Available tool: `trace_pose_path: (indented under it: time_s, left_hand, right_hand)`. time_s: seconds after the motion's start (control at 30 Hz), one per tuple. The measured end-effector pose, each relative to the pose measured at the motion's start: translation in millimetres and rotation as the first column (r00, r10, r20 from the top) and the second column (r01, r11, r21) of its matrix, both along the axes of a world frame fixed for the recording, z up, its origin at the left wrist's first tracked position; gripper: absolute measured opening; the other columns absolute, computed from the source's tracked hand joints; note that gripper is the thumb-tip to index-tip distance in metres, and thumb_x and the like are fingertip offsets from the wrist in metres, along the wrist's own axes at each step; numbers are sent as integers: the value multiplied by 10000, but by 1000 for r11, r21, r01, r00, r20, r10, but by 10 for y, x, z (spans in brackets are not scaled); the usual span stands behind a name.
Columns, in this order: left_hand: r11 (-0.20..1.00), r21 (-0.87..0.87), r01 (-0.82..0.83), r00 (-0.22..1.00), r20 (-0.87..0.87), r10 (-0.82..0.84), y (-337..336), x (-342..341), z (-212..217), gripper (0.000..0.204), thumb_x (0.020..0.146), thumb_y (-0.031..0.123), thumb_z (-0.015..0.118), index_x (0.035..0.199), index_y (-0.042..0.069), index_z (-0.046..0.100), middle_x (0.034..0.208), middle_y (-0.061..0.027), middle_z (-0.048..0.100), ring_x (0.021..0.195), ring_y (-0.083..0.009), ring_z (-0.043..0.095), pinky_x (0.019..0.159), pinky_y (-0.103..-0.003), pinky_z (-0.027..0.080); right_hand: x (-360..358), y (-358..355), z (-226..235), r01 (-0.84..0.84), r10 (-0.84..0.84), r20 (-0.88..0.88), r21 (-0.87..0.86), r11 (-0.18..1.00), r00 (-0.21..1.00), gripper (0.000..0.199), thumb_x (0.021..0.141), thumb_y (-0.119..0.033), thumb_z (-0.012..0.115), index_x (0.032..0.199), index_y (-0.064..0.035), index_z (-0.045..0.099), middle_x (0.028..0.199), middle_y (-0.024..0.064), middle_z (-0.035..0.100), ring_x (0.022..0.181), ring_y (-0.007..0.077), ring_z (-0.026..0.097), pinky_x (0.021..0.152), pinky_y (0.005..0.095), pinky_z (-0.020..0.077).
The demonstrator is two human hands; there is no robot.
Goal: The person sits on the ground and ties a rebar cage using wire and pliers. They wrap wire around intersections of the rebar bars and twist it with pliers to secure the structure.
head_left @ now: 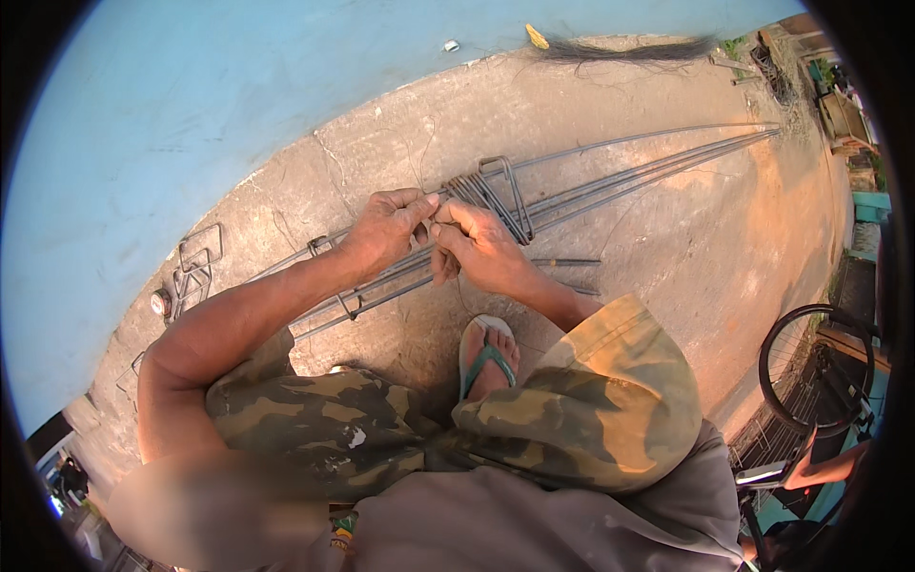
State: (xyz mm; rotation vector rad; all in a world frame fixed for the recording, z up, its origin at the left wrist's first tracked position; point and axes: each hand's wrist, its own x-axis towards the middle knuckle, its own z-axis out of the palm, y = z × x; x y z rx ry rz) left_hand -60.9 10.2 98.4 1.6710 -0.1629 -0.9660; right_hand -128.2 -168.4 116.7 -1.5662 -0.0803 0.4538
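Concrete floor (667, 276), blue wall (191, 124) beyond; hands (383, 231) over steel rods (705, 157).

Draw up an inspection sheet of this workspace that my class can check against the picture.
Surface: dusty, cracked concrete-like ground.
Job's things: long metal rods; a stack of bent metal frames at them.
Clutter: loose bent frames and a small round object at left; dark strand bundle at top.
Hands: left hand and right hand close together beside the stack; contents unclear.
Cables: nothing seen.
Surroundings: blue wall; wheel at right.
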Motion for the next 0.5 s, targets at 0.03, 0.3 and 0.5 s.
trace_pose_path:
  time_s: [0.03, 0.3, 0.5]
  left_hand:
    - [999, 31, -37, 999, 2, 37, -14, -20, -27, 420, 986, 387, 499, 997, 7, 678, 827, -60, 643, 761, -153, 593, 641, -352, 483]
    - [855, 501, 131, 871, 354, -341, 103, 479, -694, 327, 929, 244, 486, 840, -28, 645, 806, -164, 664, 736, -229, 625, 718, -394, 486]
    - [945, 319, 69, 939, 298, -169, 29, 459, -787, 339, 921, 232, 464, 740, -6, 623, 663, -148, 587, 652, -239, 571, 656, -393, 447]
  right_hand:
    - [2, -51, -11, -44, 44, 2, -31, 999, 999, 200, 996, -164, 502, 970, 20, 577, 689, 110, 639, 607, 167, 628, 567, 317, 499]
    - [237, -1188, -952, 334, -255, 216, -585, 739, 943, 289, 976, -263, 550, 982, 4, 659, 815, 140, 664, 777, 220, 638, 738, 374, 496]
    - [298, -1234, -1125, 324, -408, -95, -456, 829, 908, 279, 966, -267, 559, 905, -9, 643, 807, 149, 665, 760, 279, 649, 676, 406, 488]
